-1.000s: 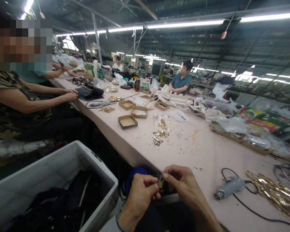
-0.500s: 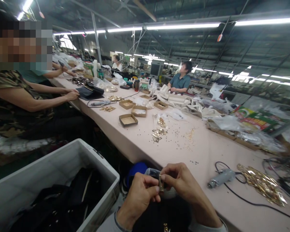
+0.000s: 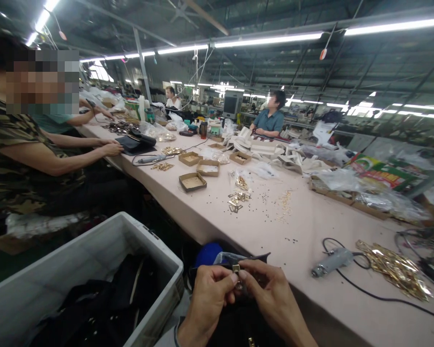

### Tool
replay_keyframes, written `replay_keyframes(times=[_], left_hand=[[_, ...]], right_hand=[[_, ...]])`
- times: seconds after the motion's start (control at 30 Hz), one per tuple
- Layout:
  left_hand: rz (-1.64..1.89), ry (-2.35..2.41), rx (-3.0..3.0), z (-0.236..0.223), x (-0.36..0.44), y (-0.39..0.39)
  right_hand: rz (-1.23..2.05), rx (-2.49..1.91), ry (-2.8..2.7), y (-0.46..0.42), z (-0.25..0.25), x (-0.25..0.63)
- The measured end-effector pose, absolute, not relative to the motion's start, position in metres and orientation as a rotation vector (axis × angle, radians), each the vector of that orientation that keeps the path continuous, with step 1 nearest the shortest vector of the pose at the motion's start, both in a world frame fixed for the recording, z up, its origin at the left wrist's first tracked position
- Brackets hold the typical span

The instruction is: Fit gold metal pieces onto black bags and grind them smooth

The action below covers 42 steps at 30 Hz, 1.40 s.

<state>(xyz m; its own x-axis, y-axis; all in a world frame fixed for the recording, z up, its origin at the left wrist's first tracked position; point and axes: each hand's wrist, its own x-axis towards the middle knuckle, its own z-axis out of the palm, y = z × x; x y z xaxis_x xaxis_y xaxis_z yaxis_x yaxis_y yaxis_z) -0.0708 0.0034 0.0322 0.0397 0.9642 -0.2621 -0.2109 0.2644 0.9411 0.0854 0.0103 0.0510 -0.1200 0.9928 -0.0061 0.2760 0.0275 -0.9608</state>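
Observation:
Low at the table's near edge, my left hand (image 3: 210, 295) and my right hand (image 3: 269, 289) meet, both closed in a pinch. Between their thumbs and fingertips is a small gold metal fitting (image 3: 236, 268), partly covered by the fingers. A dark, flat flap (image 3: 262, 258) shows just behind my right fingers. Black material lies below the hands on my lap, with another gold fitting (image 3: 251, 341) on it at the bottom edge.
A grey crate (image 3: 150, 250) of black items stands left. On the pink-covered table (image 3: 210, 212) are an electric screwdriver (image 3: 332, 261) with its cord, piled gold fittings (image 3: 396, 270), loose screws and cardboard trays (image 3: 192, 181). A co-worker (image 3: 18, 149) sits left; another person (image 3: 271, 118) sits across.
The gold fitting has turned and risen slightly between my fingertips. The dark flap has come into view behind my right hand. My right hand has tilted lower, fingers pointing more to the left.

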Motion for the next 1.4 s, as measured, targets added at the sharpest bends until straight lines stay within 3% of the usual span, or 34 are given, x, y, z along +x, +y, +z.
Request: replay_keyframes(times=[0.23, 0.33, 0.43, 0.53, 0.73, 0.97, 1.4], left_hand=[[0.920, 1.363, 1.236, 0.049, -0.073, -0.007], [1.063, 1.459, 1.564, 0.053, -0.078, -0.008], [1.259, 1.297, 1.893, 0.051, -0.079, 0.006], [1.217, 1.109, 2.053, 0.049, -0.077, 0.028], [1.076, 1.259, 1.857, 0.058, -0.065, 0.067], [0.915, 1.336, 1.460, 0.045, -0.056, 0.117], [0.878, 1.250, 1.079, 0.031, -0.034, 0.140]], right_hand=[[1.238, -1.306, -1.174, 0.007, 0.034, 0.081], [1.283, -1.322, -1.102, 0.016, 0.037, 0.086], [1.359, -1.253, -1.082, 0.025, 0.042, 0.088], [1.382, -1.233, -1.055, 0.036, 0.044, 0.089], [1.438, -1.232, -1.292, 0.071, 0.049, 0.109], [0.995, -1.289, -1.746, 0.116, 0.062, 0.122], [1.135, -1.304, -1.645, 0.145, 0.035, 0.129]])
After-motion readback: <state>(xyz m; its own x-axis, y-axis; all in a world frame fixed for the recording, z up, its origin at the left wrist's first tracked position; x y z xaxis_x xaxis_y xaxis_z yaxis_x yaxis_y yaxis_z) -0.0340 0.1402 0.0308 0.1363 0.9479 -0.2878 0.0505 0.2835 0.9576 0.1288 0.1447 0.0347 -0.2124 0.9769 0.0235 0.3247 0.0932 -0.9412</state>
